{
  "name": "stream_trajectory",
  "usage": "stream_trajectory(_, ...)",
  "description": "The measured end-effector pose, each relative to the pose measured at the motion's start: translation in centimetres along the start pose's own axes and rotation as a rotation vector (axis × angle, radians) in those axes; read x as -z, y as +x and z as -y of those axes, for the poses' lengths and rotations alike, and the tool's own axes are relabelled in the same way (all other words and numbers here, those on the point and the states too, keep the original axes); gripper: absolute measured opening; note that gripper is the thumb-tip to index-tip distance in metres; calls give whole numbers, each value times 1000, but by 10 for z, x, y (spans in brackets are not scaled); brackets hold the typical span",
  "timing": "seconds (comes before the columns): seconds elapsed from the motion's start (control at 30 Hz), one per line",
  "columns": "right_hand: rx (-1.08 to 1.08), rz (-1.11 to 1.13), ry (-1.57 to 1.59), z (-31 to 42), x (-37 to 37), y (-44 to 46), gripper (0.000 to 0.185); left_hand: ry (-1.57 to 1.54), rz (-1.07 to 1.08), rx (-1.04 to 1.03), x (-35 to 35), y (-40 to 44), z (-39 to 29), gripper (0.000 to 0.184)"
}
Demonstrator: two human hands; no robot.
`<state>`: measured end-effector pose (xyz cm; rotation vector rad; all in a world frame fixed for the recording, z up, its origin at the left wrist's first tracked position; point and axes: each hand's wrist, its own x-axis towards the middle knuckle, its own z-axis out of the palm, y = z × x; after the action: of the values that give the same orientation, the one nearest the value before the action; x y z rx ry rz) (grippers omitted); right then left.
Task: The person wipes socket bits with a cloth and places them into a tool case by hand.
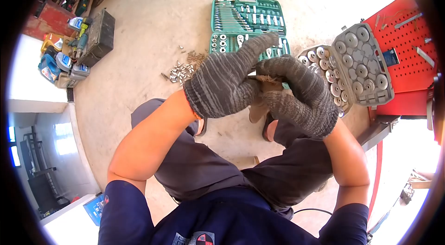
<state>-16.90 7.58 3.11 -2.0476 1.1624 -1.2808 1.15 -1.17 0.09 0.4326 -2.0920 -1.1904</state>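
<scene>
Right-hand pinch on a brown cloth-like piece, left hand alongside

Grip, right: gloved right hand [301,94], fingers curled over the far side of the brown cloth-like piece [271,85], thumb on the near side. Closed on it.

Grip, left: gloved left hand [222,82], fingers extended across the near part of the green tool case [227,32] as seen from above, thumb side against or just beside the piece. Whether it pinches anything cannot be told; the fingertips of both hands partly hide the contact.

Item held: one brown piece, frayed at its upper edge. Location: on the person's side of the green tool case, raised above the floor between the two hands. Long axis: appears to run from the right hand's pinch down toward the person, slanting slightly to the left. Nearer hand: the right, which encloses it; the left borders its left side.

Surroundings, by the green tool case: loose metal sockets [181,72] on the floor, left of it and nearer the person; grey case [388,76] with round metal cups, open, to its right; red perforated panel [410,36], farther right; dark toolbox [103,36], well to its left.
</scene>
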Motion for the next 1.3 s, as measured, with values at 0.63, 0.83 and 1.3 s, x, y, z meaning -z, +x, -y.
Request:
stream_trajectory(0.63,-249,222,54,2,9,4,20,389,82,-24,-1,4,-20,76)
stream_trajectory(0.83,-174,197,-127,15,14,5,19,-82,4,45,-1,5,-25,73)
stream_trajectory(1.3,102,198,-116,-43,10,-20,45,372,-6,-32,-4,10,-38,74)
